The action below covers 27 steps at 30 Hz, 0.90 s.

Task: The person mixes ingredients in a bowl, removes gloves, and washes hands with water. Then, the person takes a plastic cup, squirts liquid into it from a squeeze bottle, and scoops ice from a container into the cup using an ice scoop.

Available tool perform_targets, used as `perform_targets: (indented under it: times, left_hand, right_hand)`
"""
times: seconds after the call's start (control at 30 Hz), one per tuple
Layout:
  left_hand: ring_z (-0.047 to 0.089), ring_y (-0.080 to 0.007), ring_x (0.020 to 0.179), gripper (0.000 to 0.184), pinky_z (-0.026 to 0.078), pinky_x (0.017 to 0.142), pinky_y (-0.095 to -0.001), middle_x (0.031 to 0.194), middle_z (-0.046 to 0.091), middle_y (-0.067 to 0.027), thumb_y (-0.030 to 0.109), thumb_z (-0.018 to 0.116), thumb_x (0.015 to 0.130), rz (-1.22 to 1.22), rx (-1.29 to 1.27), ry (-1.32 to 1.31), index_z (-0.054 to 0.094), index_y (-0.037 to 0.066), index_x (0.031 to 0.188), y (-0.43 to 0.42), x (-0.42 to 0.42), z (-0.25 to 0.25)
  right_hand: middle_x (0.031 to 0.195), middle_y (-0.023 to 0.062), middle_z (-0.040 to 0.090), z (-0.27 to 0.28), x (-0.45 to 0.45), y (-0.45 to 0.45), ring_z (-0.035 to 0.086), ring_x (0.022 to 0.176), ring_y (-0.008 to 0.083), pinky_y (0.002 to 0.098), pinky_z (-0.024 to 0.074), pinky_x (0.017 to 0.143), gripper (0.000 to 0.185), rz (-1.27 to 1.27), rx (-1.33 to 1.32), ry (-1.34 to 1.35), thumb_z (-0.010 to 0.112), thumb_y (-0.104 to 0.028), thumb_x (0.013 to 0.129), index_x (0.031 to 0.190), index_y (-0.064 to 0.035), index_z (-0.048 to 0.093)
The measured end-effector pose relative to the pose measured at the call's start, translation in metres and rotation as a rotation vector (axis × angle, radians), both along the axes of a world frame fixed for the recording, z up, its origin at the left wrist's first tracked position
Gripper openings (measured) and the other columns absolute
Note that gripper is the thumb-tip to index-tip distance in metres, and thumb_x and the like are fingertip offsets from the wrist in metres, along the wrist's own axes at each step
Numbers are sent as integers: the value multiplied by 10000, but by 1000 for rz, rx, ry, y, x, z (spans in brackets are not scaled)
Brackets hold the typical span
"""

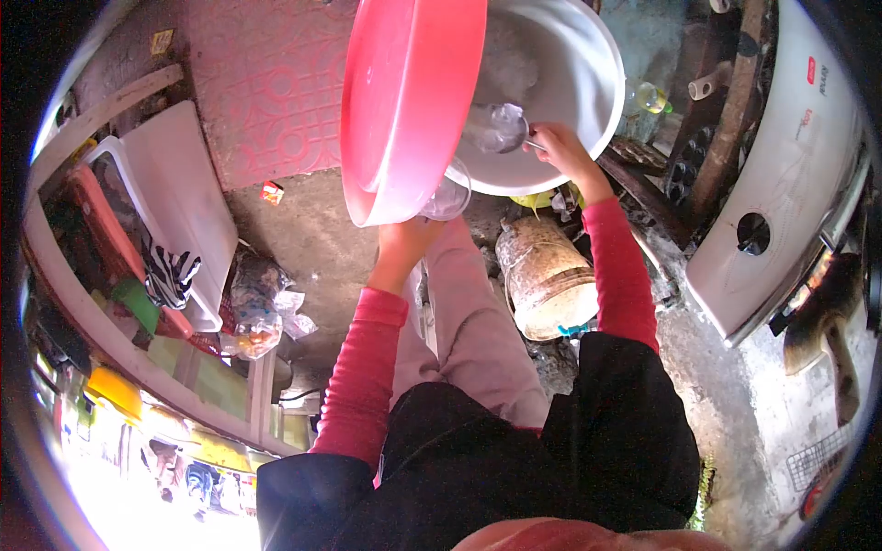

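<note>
My left hand [406, 246] is at the lower rim of a large pink-red basin [404, 110], which stands tilted on its side; the fingers are mostly hidden behind it. A clear plastic cup or bowl [450, 193] shows just beside that hand at the basin's edge; I cannot tell whether the hand touches it. My right hand [562, 154] is closed on the thin handle of a shiny ladle [503, 129]. The ladle's bowl is over a wide white basin [602, 73], partly covered by the pink-red one.
Below the white basin stands a dirty bucket [547, 275]. To the left are a white plastic tub [184, 193], a filled plastic bag [255, 312] and a red patterned mat [262, 92]. A long white appliance panel [781, 174], wooden beams [735, 129] and a clear bottle [650, 96] lie to the right.
</note>
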<state>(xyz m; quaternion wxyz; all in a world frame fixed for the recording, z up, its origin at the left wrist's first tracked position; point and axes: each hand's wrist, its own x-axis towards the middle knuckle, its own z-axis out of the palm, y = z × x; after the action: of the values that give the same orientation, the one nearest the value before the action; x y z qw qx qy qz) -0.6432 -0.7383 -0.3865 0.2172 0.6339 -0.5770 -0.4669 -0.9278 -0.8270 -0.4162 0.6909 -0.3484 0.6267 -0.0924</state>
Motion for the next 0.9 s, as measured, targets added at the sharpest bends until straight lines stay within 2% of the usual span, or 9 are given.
perform_targets:
  times: [0.2, 0.27, 0.4, 0.5, 0.57, 0.63, 0.67, 0.73, 0.9]
  left_hand:
    - [569, -266, 1051, 710, 464, 888, -384, 1145, 578, -144, 194, 832, 618, 25, 33, 107, 503, 24, 1223, -4, -2, 1]
    - [575, -255, 1035, 686, 468, 880, -378, 1127, 588, -137, 200, 834, 622, 13, 17, 137, 518, 25, 1205, -5, -4, -1]
    - [591, -242, 1001, 644, 482, 855, -366, 1086, 608, -127, 197, 836, 628, 77, -53, 71, 537, 18, 1170, 3, -2, -5]
    - [593, -240, 997, 631, 487, 847, -364, 1085, 607, -130, 182, 830, 637, 69, -56, 68, 536, 14, 1169, 6, -2, -6]
    - [592, -239, 999, 630, 488, 847, -364, 1089, 604, -134, 171, 828, 641, 56, -90, 58, 532, 13, 1174, 8, -1, -5]
    - [589, -225, 1002, 604, 490, 853, -352, 1103, 600, -132, 135, 815, 657, 46, 41, 163, 531, 9, 1175, 9, 1, -4]
    - [589, -225, 1002, 604, 490, 853, -352, 1103, 600, -132, 135, 815, 657, 56, 35, 154, 531, 9, 1175, 11, 0, -5]
    - [586, -207, 1002, 578, 488, 859, -337, 1115, 599, -127, 93, 795, 680, 146, 104, 305, 527, 10, 1185, 14, -1, -5]
    - [599, -190, 973, 429, 491, 833, -322, 1078, 623, -85, 58, 759, 722, 149, 22, 279, 603, 41, 1121, 18, -3, -9]
  right_hand:
    - [518, 144, 516, 150, 49, -10, 561, 487, 259, 372, 413, 462, 210, 609, -332, 456, 526, -218, 836, 788, -30, 604]
    - [559, 132, 559, 159, 72, 15, 586, 533, 317, 429, 443, 484, 160, 721, -648, 591, 557, -210, 819, 829, -53, 586]
    - [581, 138, 571, 179, 66, 11, 591, 553, 334, 447, 451, 505, 153, 581, -512, 728, 562, -213, 817, 847, -64, 574]
    - [630, 158, 602, 135, 48, -12, 615, 631, 356, 478, 479, 599, 248, 594, -355, 805, 486, -243, 879, 860, -20, 592]
    - [701, 217, 607, 29, 29, -15, 596, 686, 412, 502, 461, 631, 276, 742, -424, 852, 470, -222, 878, 780, -9, 616]
    - [768, 186, 654, -96, 10, -7, 645, 701, 355, 480, 510, 632, 319, 957, -736, 913, 489, -255, 868, 728, -31, 669]
    - [791, 188, 659, -134, 17, -11, 649, 714, 352, 481, 511, 634, 314, 819, -574, 930, 494, -273, 865, 747, -45, 675]
    - [815, 190, 664, -182, 37, -14, 652, 728, 349, 483, 513, 635, 311, 601, -327, 942, 498, -292, 863, 771, -59, 681]
    - [818, 192, 664, -241, 62, 0, 652, 733, 351, 483, 512, 633, 309, 598, -291, 915, 498, -299, 863, 789, -62, 682]
